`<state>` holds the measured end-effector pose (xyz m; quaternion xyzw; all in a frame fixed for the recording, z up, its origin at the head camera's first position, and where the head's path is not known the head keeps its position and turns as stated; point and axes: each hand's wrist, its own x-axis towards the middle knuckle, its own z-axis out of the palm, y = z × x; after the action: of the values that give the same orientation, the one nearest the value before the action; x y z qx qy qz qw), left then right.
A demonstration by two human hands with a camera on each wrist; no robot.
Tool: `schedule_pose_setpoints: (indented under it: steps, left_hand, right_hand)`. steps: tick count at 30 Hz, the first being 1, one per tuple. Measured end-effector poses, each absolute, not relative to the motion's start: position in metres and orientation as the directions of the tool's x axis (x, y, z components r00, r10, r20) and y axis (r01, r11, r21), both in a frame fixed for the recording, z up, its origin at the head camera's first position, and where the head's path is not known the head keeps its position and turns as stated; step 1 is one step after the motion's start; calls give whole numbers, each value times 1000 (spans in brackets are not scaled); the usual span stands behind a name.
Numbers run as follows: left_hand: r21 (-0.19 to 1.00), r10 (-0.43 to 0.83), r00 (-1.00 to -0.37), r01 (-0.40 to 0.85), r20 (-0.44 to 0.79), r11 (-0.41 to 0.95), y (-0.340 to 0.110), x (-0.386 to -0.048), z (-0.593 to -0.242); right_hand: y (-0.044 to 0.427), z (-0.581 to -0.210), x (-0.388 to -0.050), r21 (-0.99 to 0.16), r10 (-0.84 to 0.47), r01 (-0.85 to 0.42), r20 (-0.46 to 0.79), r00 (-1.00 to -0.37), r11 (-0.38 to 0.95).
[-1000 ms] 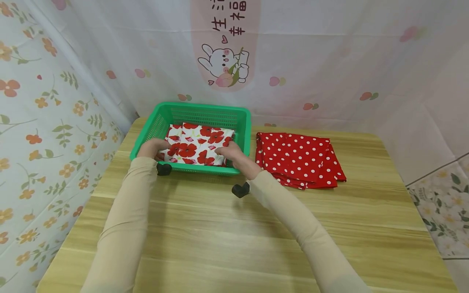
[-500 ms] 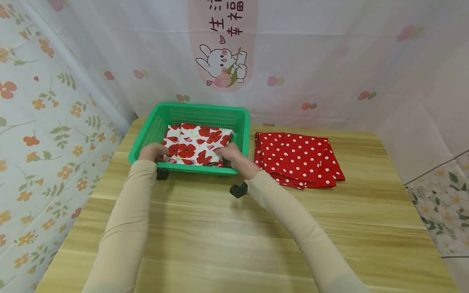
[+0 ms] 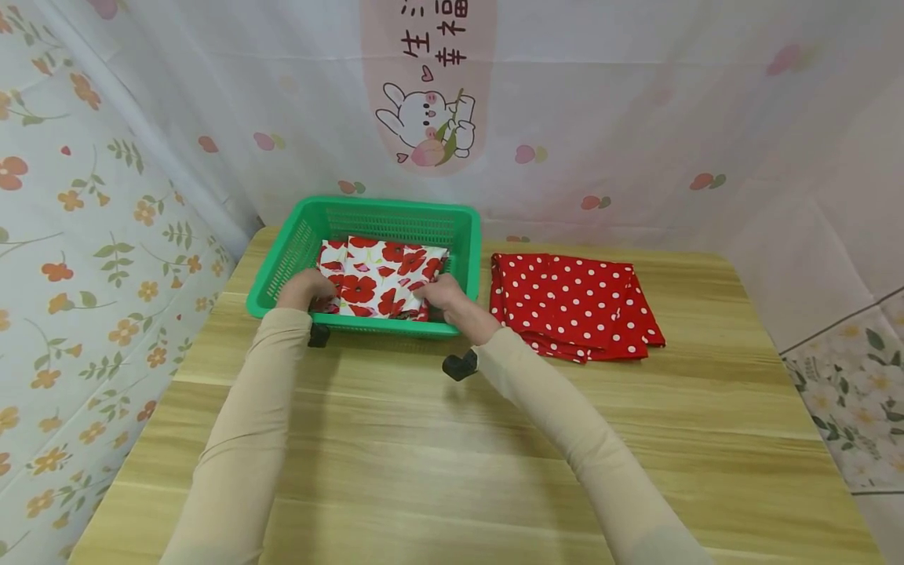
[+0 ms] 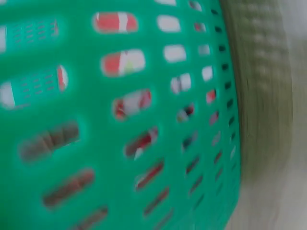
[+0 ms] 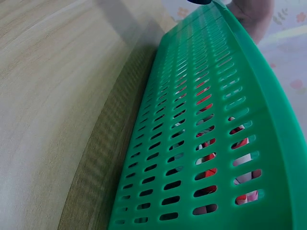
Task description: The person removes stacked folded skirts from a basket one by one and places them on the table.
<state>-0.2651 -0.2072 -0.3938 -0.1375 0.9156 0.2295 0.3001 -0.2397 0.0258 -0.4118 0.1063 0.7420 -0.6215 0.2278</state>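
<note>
My left hand [image 3: 305, 289] is creeping inward, can't tell its grip; right hand [image 3: 459, 304] is pinching the poppy-print cloth [image 3: 377, 278], room's showing behind in the green basket [image 3: 395, 205].

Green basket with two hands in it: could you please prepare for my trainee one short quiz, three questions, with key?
1. Multiple choice: What lies in the green basket? A) bread B) a white cloth with red flowers C) a metal pan
2. True or false: The left hand and the right hand both reach into the basket.
3. Fill in: In the head view, the red cloth with white dots lies on the table, to the ____ of the basket.
Key: 1. B; 2. true; 3. right
</note>
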Motion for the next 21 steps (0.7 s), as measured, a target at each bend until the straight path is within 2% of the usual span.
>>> schedule_pose_setpoints:
  steps: [4, 7, 10, 14, 18, 21]
  left_hand:
    - [402, -213, -777, -514, -593, 758, -204, -265, -396]
    - [431, -241, -783, -538, -573, 725, -207, -265, -400]
    - [434, -208, -777, -527, -594, 731, -213, -267, -405]
    - [375, -169, -760, -485, -627, 790, -224, -273, -418]
    - [347, -175, -771, -461, -612, 817, -240, -289, -444]
    - [332, -181, -771, -457, -611, 825, -239, -291, -446]
  right_hand:
    - [26, -412, -240, -874, -129, 444, -472, -872, 197]
    - [26, -412, -240, -871, -138, 455, -482, -865, 184]
    - [26, -412, -241, -867, -143, 467, -492, -859, 177]
    - [26, -412, -241, -868, -147, 463, -490, -860, 180]
    - [26, -412, -241, -873, -144, 448, -477, -867, 194]
    - [26, -415, -242, -881, -130, 423, -455, -881, 212]
